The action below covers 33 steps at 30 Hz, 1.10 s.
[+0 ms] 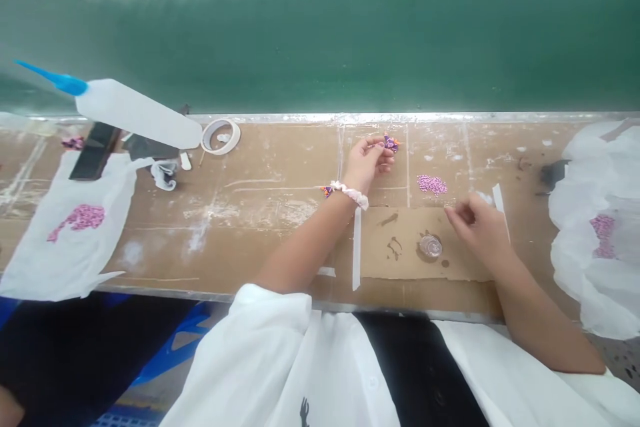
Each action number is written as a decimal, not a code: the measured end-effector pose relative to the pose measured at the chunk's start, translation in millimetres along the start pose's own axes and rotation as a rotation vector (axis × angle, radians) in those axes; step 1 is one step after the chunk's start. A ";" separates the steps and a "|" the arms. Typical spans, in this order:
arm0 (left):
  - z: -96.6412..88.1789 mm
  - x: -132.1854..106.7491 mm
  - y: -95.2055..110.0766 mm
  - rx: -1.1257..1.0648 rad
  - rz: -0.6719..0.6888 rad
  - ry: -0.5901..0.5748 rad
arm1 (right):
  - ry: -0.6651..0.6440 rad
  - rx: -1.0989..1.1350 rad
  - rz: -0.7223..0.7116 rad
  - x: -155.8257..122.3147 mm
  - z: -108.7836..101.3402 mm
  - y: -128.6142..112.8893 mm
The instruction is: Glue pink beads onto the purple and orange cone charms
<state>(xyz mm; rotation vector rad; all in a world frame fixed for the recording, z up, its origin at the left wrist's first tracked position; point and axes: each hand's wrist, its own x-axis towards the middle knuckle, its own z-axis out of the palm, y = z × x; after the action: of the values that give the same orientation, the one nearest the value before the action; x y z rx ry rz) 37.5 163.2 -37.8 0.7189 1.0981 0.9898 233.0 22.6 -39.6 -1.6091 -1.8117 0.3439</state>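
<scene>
My left hand (pixel 369 161) pinches a small purple-and-orange piece (pixel 391 143) at its fingertips, above the brown work table. Another bit of purple and orange (pixel 327 191) shows beside that wrist, partly hidden by the arm and a pale scrunchie (pixel 351 194). Closed at the fingertips, my right hand (pixel 477 225) hovers over the right end of a taped cardboard sheet (pixel 385 265); whatever it may hold is too small to make out. A small heap of pink beads (pixel 432 184) lies between the hands. On the cardboard sits a small clear round blob or dish (pixel 431 247), with wet-looking stains around it.
A white squeeze bottle (pixel 140 110) with a blue nozzle lies at the left, next to a tape roll (pixel 221 137). White sheets with pink beads lie at left (pixel 107 187) and right (pixel 575 213). A green panel (pixel 320 47) runs behind the table. Someone's dark clothing shows lower left.
</scene>
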 end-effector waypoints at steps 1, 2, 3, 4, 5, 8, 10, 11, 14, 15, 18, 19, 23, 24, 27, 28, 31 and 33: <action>0.9 4.8 2.7 0.000 0.010 0.005 | -0.043 -0.016 0.003 1.4 2.8 4.3; 1.1 5.9 4.5 0.001 0.021 0.004 | -0.080 -0.037 0.001 2.7 5.9 8.1; 0.6 3.5 5.3 0.005 0.036 -0.002 | -0.108 -0.060 -0.006 3.9 9.1 11.1; -0.6 -2.3 5.0 0.015 0.050 -0.013 | -0.125 -0.082 -0.017 5.0 12.4 13.6; -2.3 -10.8 3.8 0.034 0.057 -0.034 | -0.133 -0.100 -0.026 6.0 15.6 15.4; -8.2 -45.5 -4.7 0.092 0.034 -0.184 | -0.152 -0.129 -0.032 8.7 23.2 16.9; -10.7 -68.8 -12.2 0.088 -0.012 -0.272 | -0.163 -0.142 -0.021 10.6 25.5 14.8; -11.4 -78.5 -15.9 0.081 -0.033 -0.298 | -0.167 -0.154 -0.012 11.5 26.0 12.9; -12.4 -96.5 -24.3 0.083 -0.090 -0.313 | -0.188 -0.203 0.026 13.8 27.1 5.8; -12.5 -99.0 -26.1 0.087 -0.105 -0.307 | -0.203 -0.219 0.038 14.5 28.3 3.9; -11.8 -101.5 -29.0 0.090 -0.117 -0.280 | -0.221 -0.231 0.059 16.1 35.4 1.7; -11.2 -102.0 -29.3 0.087 -0.118 -0.279 | -0.216 -0.225 0.062 16.7 38.1 2.2; -6.4 -107.3 -29.7 0.033 -0.134 -0.299 | -0.202 -0.126 0.025 18.6 37.5 2.7; -4.9 -108.9 -30.5 0.006 -0.132 -0.300 | -0.206 -0.072 -0.001 18.3 33.4 0.8; 0.6 -112.6 -36.7 -0.057 -0.131 -0.342 | -0.199 0.275 -0.044 13.5 16.9 -11.2; 2.6 -113.4 -39.9 -0.069 -0.140 -0.375 | -0.191 0.427 -0.035 10.8 11.7 -16.1; 7.3 -115.0 -50.2 -0.120 -0.186 -0.459 | -0.248 0.729 -0.038 1.8 2.6 -28.3; 7.9 -116.0 -54.6 -0.165 -0.206 -0.492 | -0.274 0.759 -0.076 -2.8 1.1 -31.9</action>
<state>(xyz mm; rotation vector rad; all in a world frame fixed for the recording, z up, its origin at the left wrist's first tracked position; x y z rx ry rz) 45.3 35.0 -38.2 0.6537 0.6370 0.6693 207.8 13.8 -21.9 -0.9862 -1.6271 1.1070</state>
